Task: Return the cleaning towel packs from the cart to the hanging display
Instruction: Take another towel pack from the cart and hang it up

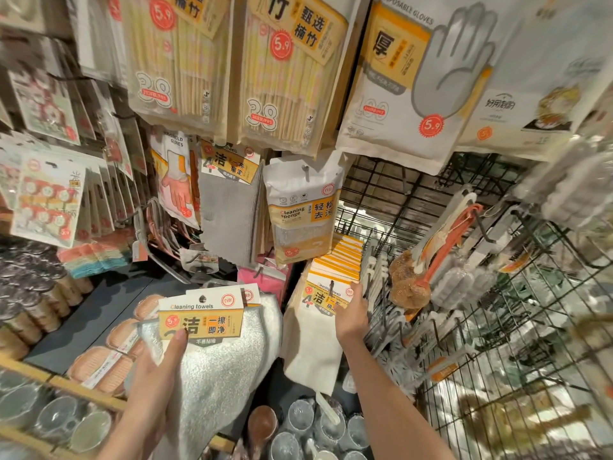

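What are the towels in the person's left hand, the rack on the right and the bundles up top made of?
The cleaning towel pack in the left hand looks like soft, fuzzy grey-white cloth, probably microfibre, under a glossy card header. The rack is thin dark wire, likely coated metal. The chopstick packs show pale, matte sticks in clear film, seemingly bamboo.

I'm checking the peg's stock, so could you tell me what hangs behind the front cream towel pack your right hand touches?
Behind the front cream towel pack, touched by the right hand, a row of matching header cards shows. Their cloths are covered.
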Demonstrator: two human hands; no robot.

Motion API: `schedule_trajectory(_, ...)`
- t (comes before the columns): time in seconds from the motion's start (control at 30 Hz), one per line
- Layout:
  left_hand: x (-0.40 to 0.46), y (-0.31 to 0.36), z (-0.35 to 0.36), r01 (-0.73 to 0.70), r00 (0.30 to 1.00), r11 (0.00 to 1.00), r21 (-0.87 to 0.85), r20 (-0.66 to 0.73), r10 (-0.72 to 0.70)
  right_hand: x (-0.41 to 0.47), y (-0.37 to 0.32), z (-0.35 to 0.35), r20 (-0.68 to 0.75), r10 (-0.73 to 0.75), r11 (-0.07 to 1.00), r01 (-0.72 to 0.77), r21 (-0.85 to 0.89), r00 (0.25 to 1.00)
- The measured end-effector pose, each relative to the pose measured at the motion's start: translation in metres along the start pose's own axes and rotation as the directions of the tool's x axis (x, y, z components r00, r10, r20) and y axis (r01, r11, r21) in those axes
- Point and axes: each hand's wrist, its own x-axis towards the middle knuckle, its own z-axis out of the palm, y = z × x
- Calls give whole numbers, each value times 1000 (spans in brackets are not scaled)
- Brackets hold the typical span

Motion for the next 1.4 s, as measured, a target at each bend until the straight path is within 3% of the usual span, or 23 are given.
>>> schedule_trajectory(0.13, -12, 10, 9, 9, 1000, 999, 40, -7, -9, -3, 5, -11, 107, -28, 995, 16, 103, 994)
schedule_trajectory(0.27, -17, 14, 16, 12, 997, 1000, 11, 80, -13, -15, 1, -28, 202, -71, 982, 33, 186, 977)
schedule_trajectory(0.4, -25, 17, 21, -18, 995, 1000, 16, 96, 16, -47, -28, -47, 236, -223, 940, 144, 310, 946)
schedule_trajectory(0.53, -37, 23, 28, 3, 992, 998, -66, 129, 6, -87, -69, -63, 394, -407, 874, 227, 429, 824)
schedule_trajectory(0.6, -42, 24, 30, 3, 990, 997, -83, 142, 9, -102, -79, -63, 489, -447, 888, 305, 344, 749)
schedule_trajectory(0.67, -45, 25, 31, 0, 991, 995, -99, 134, 13, -111, -82, -62, 515, -445, 896, 364, 256, 733)
schedule_trajectory(0.9, -51, 39, 35, 12, 998, 991, -134, 60, -4, -122, -89, -81, 391, -421, 894, 301, 332, 819)
schedule_trajectory(1.2, -49, 87, 58, -112, 970, 980, -164, 197, 144, -100, -107, -153, 209, -473, 795, 312, 521, 856)
schedule_trajectory(1.4, -40, 108, 85, -135, 947, 968, -211, 261, 189, -82, -112, -191, 133, -373, 733, 203, 649, 918)
